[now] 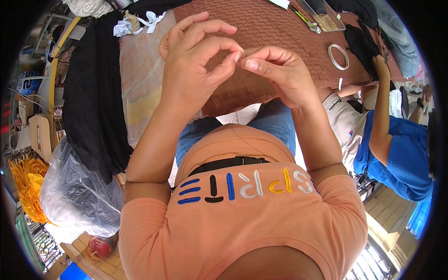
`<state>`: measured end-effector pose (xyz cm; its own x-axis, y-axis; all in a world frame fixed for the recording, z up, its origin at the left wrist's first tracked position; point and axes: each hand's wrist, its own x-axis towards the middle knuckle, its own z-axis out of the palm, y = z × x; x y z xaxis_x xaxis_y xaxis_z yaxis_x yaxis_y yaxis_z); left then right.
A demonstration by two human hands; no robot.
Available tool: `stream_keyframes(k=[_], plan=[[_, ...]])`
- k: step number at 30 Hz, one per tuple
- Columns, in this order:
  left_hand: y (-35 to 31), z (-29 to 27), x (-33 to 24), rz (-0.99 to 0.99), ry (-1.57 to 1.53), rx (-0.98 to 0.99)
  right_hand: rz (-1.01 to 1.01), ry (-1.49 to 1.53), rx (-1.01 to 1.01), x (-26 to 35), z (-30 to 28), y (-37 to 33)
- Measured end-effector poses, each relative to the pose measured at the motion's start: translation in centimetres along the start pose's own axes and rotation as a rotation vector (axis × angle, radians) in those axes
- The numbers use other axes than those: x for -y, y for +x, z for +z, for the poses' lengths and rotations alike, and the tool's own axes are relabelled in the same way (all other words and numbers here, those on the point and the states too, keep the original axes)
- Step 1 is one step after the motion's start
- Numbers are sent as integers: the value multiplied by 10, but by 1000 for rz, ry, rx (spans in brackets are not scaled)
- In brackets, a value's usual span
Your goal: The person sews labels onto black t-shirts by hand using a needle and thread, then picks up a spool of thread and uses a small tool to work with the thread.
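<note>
1. While holding both hands up over the brown cloth (pixel 280 25), presses thumb and forefinger of the left hand (pixel 198 53) tip to tip, with the other fingers lifted and spread apart.
2. Pinches likewise with thumb and forefinger of the right hand (pixel 284 72), just beside the left fingertips, with the remaining fingers curled behind.
3. Cannot tell for certain the thing caught between those tips: too fine and too small to make out.
4. Has a thin dark strand (pixel 242 137) below the hands, curving down over the front of the orange shirt (pixel 242 228); cannot tell of any link from there up to the pinch.
5. Bends both elbows, with one forearm on each side of the blue jeans (pixel 280 123).
6. To the left of the left hand: a clear plastic sheet (pixel 142 70) over the cloth, with a white bow (pixel 153 21) near the far end.
7. To the right of the right hand: a white ring (pixel 346 59) lying flat, and farther off a green tool (pixel 303 18) beside a clear tray (pixel 343 27) of small tan pieces.
8. Past the ring: black fabric (pixel 357 44) near a co-worker's hand (pixel 381 65).
9. Farthest left: a long black cloth (pixel 93 93) hanging down, then a clear plastic bag (pixel 84 191) next to yellow fabric (pixel 28 186).
</note>
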<state>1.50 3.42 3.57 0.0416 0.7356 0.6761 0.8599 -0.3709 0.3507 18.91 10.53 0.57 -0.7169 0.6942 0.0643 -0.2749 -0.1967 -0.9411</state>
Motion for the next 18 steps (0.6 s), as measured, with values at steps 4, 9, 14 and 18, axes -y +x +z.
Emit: stream_keyframes(k=[4, 9, 14, 18], plan=[[0, 1, 2, 9, 12, -16, 5, -62, -3, 3, 2, 1], [-4, 10, 13, -118, -150, -67, -299, -512, -18, 7, 0, 8], [-12, 17, 17, -540, -830, -29, -649, -941, -49, 15, -13, 24], [-11, 19, 9, -773, -1187, 83, -672, -1056, 28, 28, -6, 28]])
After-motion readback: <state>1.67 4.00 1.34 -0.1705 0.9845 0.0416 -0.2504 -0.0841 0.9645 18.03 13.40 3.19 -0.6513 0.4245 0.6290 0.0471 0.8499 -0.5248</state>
